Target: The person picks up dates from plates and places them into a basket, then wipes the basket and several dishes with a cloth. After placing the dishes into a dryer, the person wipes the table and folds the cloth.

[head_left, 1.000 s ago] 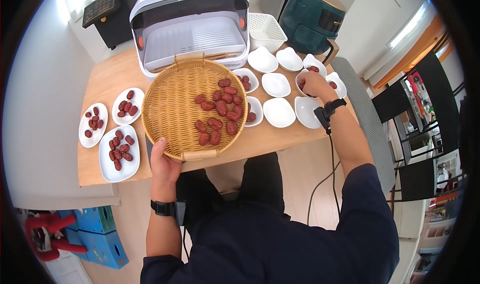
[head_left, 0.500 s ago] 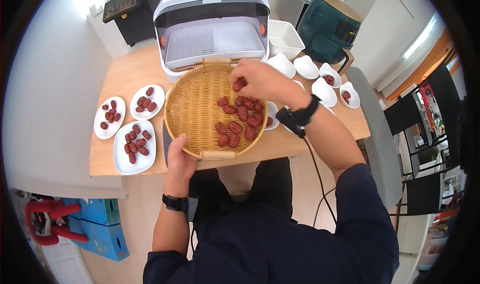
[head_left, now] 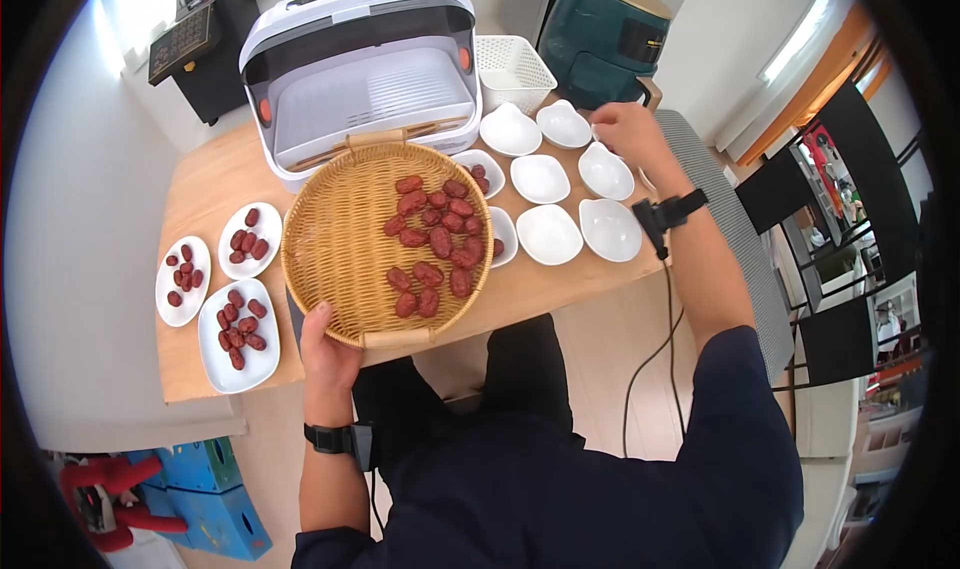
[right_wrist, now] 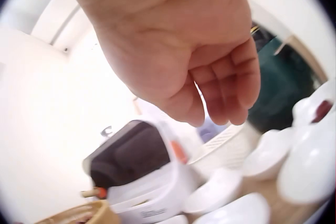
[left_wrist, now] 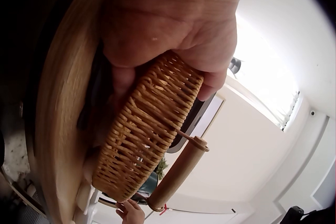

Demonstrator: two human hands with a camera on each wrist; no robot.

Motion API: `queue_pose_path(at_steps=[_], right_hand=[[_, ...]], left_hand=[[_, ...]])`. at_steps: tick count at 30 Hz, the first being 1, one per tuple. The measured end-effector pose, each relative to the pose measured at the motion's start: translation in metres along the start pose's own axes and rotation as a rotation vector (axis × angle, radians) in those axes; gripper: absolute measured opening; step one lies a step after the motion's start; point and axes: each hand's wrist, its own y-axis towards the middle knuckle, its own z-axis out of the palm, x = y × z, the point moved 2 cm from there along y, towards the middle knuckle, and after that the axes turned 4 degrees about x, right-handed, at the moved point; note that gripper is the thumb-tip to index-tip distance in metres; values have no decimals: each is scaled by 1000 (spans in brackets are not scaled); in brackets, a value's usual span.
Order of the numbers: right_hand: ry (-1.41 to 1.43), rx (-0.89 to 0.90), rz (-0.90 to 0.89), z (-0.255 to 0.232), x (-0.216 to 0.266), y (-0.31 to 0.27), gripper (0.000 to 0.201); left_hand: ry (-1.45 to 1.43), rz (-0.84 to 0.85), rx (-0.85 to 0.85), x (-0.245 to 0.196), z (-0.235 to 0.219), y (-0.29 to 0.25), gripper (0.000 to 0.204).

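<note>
My left hand (head_left: 328, 357) grips the near rim of a round woven basket (head_left: 335, 224), thumb over the edge. In the left wrist view, the basket's wicker side (left_wrist: 144, 129) runs out from the palm, with its wooden handle (left_wrist: 181, 174) beyond. Wrinkled red dates (head_left: 441, 242) lie in the basket's right half. My right hand (head_left: 628, 132) is over the small white bowls at the back right and hides part of them. In the right wrist view its fingers (right_wrist: 226, 95) curve loosely with nothing between them and the thumb; a red date (right_wrist: 322, 111) shows in a bowl beyond.
Three white plates of dates, one a square plate (head_left: 262, 369), stand at the left. Several white bowls, including a leaf-shaped bowl (head_left: 610, 231), stand right of the basket. Behind are a white appliance with a raised lid (head_left: 360, 44), a plastic basket (head_left: 515, 74) and a green air fryer (head_left: 600, 44).
My right hand went from a bowl to the basket with a date, then back to the far-right bowls. The basket has gained dates at its upper middle. My left hand keeps its grip.
</note>
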Motion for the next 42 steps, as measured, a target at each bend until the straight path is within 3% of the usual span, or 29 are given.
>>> queue_pose_path(at_steps=[1,4,8,13,17,21,24,26,29,31,35,38,42], right_hand=[[-20,29,145,-7,-24,3,25],[-195,12,116,4,-96,25,27],[-295,104,-20,23,-110,43,32],[-377,433,37,37,-110,63,37],[-134,407,60,42,-119,68,38],[-83,454,124,41,-121,72,38],[-297,206,5,33,-109,68,30],[-316,137,-3,25,-95,73,27],[-140,22,-120,-5,-16,47,27],[169,111,-255,-15,58,21,29],[415,478,-598,20,173,-21,30],[260,497,-771,60,225,-35,28],[56,476,-797,106,264,-23,25]], left_hand=[[7,5,-6,0,-1,0,58],[23,-5,4,0,-5,2,60],[57,18,-15,1,-2,-1,60],[74,42,-38,2,-1,0,60],[74,43,-37,2,-1,0,61],[70,33,-36,1,1,0,61],[58,30,-42,1,0,0,60],[28,11,-8,2,-7,0,58],[5,2,5,0,0,-1,56],[23,18,-17,-1,1,0,56],[36,2,-8,0,-3,1,53],[56,-20,36,0,-2,0,60],[60,-34,55,-2,0,1,61]])
